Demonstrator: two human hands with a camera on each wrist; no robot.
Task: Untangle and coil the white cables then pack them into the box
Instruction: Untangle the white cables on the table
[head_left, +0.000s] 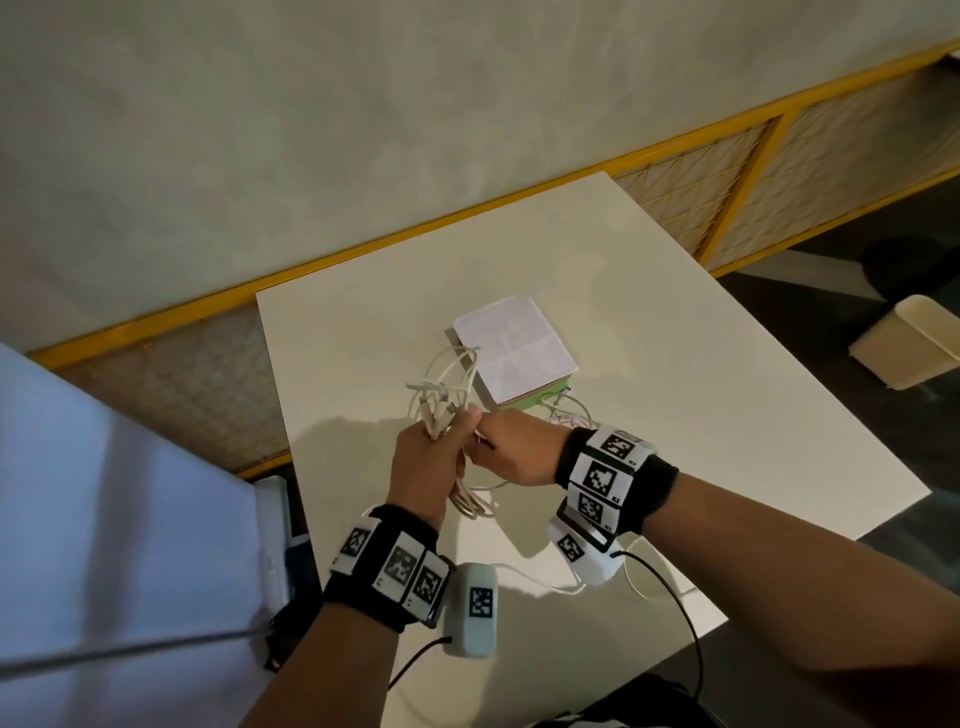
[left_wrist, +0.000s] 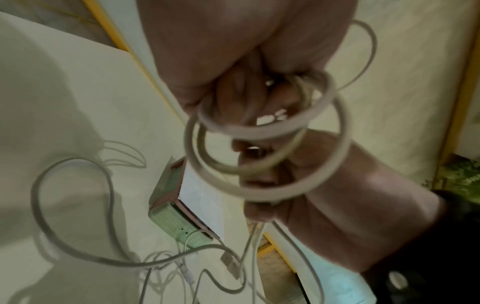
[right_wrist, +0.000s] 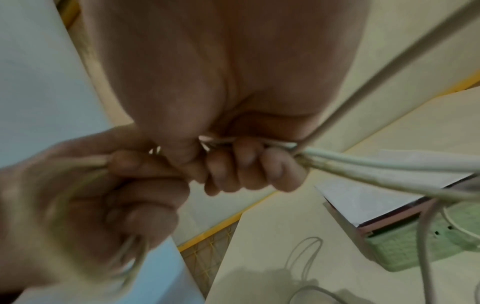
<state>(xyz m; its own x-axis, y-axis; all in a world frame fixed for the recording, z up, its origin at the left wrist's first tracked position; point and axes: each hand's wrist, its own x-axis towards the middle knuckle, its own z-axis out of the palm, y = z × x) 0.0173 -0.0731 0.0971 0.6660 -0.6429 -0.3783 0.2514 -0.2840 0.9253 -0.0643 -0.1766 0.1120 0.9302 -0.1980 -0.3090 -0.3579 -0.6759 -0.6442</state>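
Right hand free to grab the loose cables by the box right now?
Probably not yet. The right hand is curled round strands of the cable bundle that the left hand grips. The loose cables beside the box lie unobstructed, so letting go should suffice.

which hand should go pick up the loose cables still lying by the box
Right, probably. The left hand grips the coiled bundle and should keep it together. The right hand only pinches strands beside it, and the loose cables lie just past it by the box.
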